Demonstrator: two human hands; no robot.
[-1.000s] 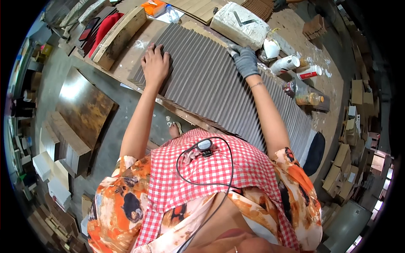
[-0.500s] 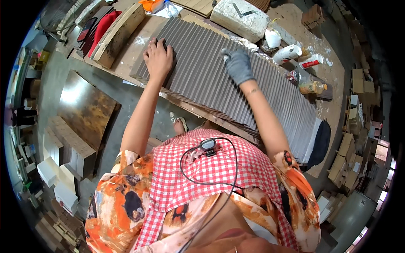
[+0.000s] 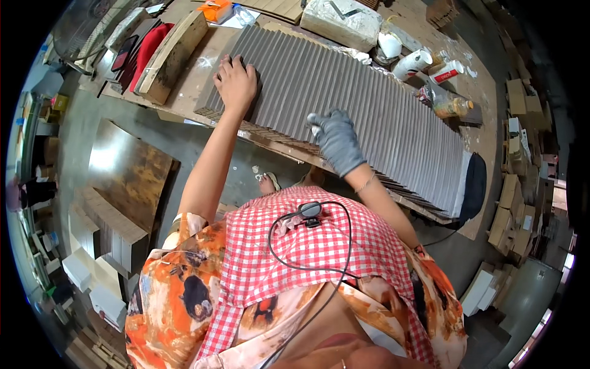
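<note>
A long row of thin grey strips (image 3: 295,86), packed side by side, runs across the workbench from upper left to lower right. Bare and palm down, my left hand (image 3: 236,85) lies on the strips near the left end, its fingers extended and slightly apart. My right hand (image 3: 338,142), in a grey work glove, is over the near edge of the row around its middle. Its fingers are curled in. A small pale spot shows at the gloved fingertips; whether it is a held object or part of the glove is unclear.
Along the bench's far side are a white-smeared block (image 3: 341,23), white tubes (image 3: 413,63) and a plastic bottle (image 3: 453,109). A curved wooden piece (image 3: 172,58) and red cloth (image 3: 149,52) lie left. Dark cloth (image 3: 473,184) covers the row's right end. Stacked boards (image 3: 114,215) stand on the floor.
My right hand has moved toward me, from the far part of the strips to their near edge. My left hand stays on the left end of the row.
</note>
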